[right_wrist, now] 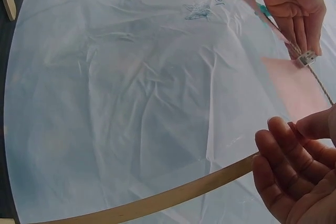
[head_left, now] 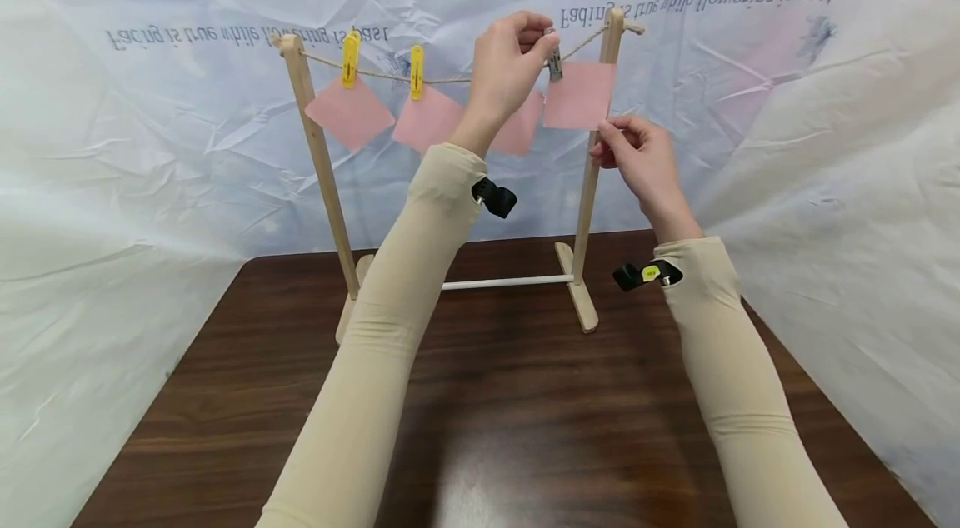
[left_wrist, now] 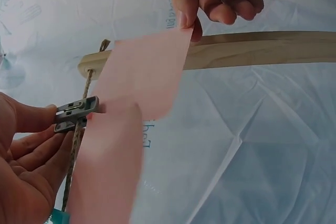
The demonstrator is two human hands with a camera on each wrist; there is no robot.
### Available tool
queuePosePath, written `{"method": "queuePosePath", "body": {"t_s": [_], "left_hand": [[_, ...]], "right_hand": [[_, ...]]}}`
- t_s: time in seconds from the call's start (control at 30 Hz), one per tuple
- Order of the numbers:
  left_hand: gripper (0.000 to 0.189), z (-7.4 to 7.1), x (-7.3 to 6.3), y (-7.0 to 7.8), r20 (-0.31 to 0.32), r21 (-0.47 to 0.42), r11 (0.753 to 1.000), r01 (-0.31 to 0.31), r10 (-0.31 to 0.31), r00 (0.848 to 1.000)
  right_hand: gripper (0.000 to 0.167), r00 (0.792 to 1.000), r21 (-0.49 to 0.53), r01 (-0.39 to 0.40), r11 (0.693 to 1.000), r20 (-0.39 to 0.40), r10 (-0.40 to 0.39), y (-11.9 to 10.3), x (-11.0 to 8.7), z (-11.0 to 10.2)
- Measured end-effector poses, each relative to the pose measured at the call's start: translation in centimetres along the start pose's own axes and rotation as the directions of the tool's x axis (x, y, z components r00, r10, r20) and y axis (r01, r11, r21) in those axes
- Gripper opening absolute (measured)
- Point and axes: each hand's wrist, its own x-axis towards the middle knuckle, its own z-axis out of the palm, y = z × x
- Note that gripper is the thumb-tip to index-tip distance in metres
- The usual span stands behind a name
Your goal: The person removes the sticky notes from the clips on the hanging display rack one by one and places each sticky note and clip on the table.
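Note:
My left hand [head_left: 510, 62] pinches a grey clothespin [head_left: 555, 64] at the twine [head_left: 465, 80], toward the right end of the line. The clip's jaws sit at the top left corner of a pink paper square [head_left: 579, 97]. My right hand [head_left: 641, 157] pinches that square's lower right corner between thumb and fingers, in front of the right post. In the left wrist view the grey clothespin [left_wrist: 76, 113] straddles the twine, and another pink sheet [left_wrist: 107, 166] hangs close beside the held one. A teal clip [left_wrist: 60, 216] shows partly behind the left hand.
Two yellow clothespins [head_left: 349, 62] hold pink squares [head_left: 351, 112] on the left part of the line. A wooden stand with a left post [head_left: 322, 170], a right post [head_left: 588, 203] and a white crossbar [head_left: 510, 282] stands on the dark table [head_left: 525, 411]. Printed cloth hangs behind.

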Motion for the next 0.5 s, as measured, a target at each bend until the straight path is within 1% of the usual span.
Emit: {"method": "queuePosePath", "body": {"t_s": [0.17,0.33,0.4,0.5], "left_hand": [[0.024,0.26,-0.14,0.05,-0.061,-0.005,1.0,-0.028,0.027,0.998],[0.022,0.29,-0.13,0.08,-0.093,0.014,0.998,-0.055,0.056,0.994],[0.021,0.32,-0.13,0.08,-0.104,0.007,0.998,-0.069,0.069,0.992],[0.019,0.36,-0.1,0.26,-0.121,-0.025,0.997,-0.076,0.073,0.99]], "right_hand": [[0.03,1.0,-0.019,0.0,1.0,-0.005,-0.001,0.11,-0.25,-0.16],[0.024,1.0,-0.023,-0.006,1.0,0.005,0.007,0.42,-0.47,-0.33],[0.023,1.0,-0.014,-0.002,1.0,0.006,0.002,0.62,-0.51,-0.44],[0.022,1.0,-0.006,0.006,1.0,0.003,-0.006,0.78,-0.6,-0.62]]}}
